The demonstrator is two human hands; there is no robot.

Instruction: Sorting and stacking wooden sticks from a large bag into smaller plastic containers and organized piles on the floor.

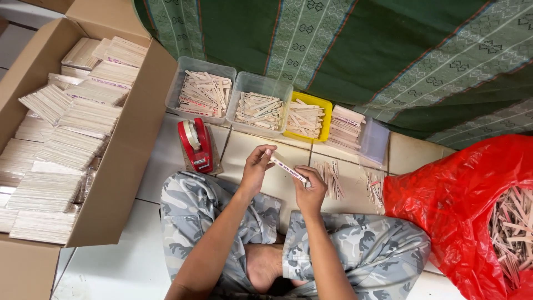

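I sit cross-legged on a white tiled floor. My left hand (256, 166) and my right hand (311, 189) together hold a small bundle of flat wooden sticks (287, 169) with pink print, one hand at each end, above my knees. Just right of my right hand, loose printed sticks (332, 176) lie on the tiles. A red tape dispenser (195, 144) stands to the left of my left hand.
Two clear tubs (183, 83) (263, 84), a yellow tray (325, 109) and a stick stack (345, 126) line the green cloth. A cardboard box (133, 161) of bundled sticks stands left. A red plastic bag (444, 205) of sticks sits right.
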